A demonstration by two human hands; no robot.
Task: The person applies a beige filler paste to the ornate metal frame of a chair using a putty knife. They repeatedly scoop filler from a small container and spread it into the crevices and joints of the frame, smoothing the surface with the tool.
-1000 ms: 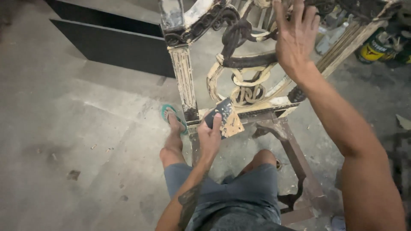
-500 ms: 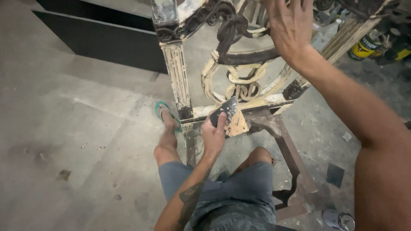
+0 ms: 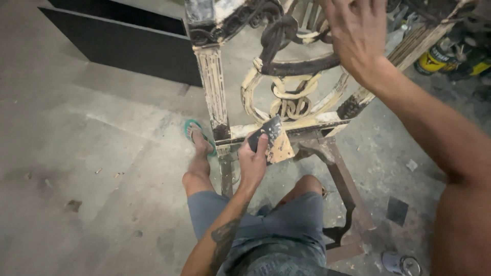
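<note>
Worn sandpaper (image 3: 272, 139) (dusty, folded) in left hand (image 3: 253, 162), against frame (image 3: 286, 125).

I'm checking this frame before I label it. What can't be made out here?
Head view only:
- Right hand: fingers cut off by the top edge and motion-blurred; its grip on the ornate frame is unclear.
- Sandpaper: partly covered by the left hand.
- Right foot: hidden behind the knee and shorts.
- Cans: blurred, behind the frame.
</note>
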